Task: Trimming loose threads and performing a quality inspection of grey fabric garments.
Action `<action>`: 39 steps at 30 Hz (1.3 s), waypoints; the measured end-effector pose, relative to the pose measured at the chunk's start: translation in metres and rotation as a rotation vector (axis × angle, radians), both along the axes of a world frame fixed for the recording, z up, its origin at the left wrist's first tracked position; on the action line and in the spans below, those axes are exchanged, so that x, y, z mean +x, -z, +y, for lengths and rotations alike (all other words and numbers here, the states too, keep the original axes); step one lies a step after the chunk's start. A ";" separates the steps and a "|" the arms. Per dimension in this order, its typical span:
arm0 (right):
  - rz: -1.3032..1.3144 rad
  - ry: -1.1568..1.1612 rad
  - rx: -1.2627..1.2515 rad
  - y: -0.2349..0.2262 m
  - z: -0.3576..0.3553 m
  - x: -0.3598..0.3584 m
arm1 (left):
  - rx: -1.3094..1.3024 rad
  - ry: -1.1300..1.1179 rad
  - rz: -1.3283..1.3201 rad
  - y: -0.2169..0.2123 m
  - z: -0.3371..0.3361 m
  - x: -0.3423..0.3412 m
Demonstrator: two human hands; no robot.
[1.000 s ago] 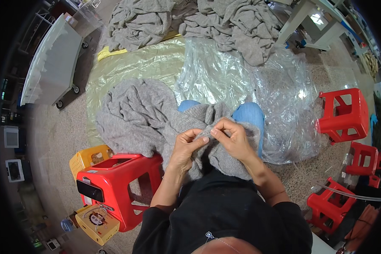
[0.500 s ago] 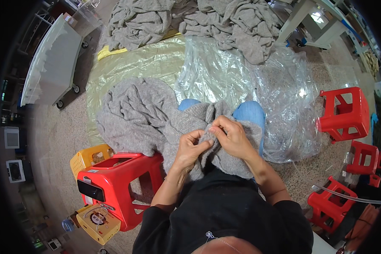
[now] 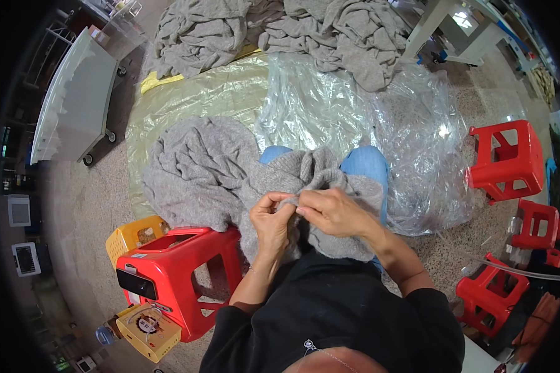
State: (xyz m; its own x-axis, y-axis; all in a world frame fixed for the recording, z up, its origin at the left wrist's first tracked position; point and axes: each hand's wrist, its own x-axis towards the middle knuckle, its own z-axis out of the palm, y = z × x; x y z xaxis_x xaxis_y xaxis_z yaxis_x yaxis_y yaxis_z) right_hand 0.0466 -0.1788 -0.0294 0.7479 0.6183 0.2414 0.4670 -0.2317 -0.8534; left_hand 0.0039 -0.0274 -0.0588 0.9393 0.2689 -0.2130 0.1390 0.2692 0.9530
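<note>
Seated person seen from above, working on a grey knitted cloth draped over the lap. The left hand is curled nearly closed, its fingertips pinching a fold of the cloth at its near edge. The right hand lies just beside it, fingers bent and thumb pressed in, gripping the same fold; the two hands touch or almost touch at the fingertips (the exact point of contact is hidden by the fingers). The cloth covers both knees, which show in blue jeans above the hands, and its larger part spills to the person's left onto the floor covering. That covering is a clear plastic sheet, with a yellowish plastic sheet beside it on the left. At the far edge of the sheets lies a heap of grey cloths of the same kind, well apart from the hands. A red plastic stool stands just beside the person's left forearm, touching the hanging part of the cloth; a yellow stool stands behind it. More red stools stand to the right on the speckled floor. A white cart on wheels stands at the left.
</note>
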 end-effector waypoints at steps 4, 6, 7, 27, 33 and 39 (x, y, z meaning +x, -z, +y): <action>-0.002 0.116 0.041 0.003 0.003 -0.010 | 0.173 -0.084 -0.020 -0.001 -0.004 0.005; 0.000 0.112 0.056 -0.002 -0.002 -0.010 | 0.041 -0.055 0.048 0.001 0.007 0.017; -0.003 0.120 0.052 -0.002 -0.008 -0.009 | -0.088 -0.025 0.118 0.001 0.016 0.022; -0.077 0.551 -0.102 0.030 -0.099 -0.018 | -0.475 0.116 0.047 -0.030 0.061 0.005; 0.290 0.302 -0.110 0.013 -0.066 -0.022 | -0.444 0.151 0.054 -0.029 0.064 0.001; 0.227 0.225 -0.074 0.015 -0.053 -0.006 | -0.416 0.074 0.080 -0.044 0.058 -0.002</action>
State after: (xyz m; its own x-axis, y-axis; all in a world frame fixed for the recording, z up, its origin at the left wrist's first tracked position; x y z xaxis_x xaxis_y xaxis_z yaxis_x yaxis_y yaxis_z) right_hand 0.0402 -0.2318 -0.0440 0.8974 0.4410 0.0137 0.1971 -0.3729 -0.9067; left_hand 0.0018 0.0305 -0.0149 0.9291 0.0770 -0.3617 0.2415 0.6144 0.7511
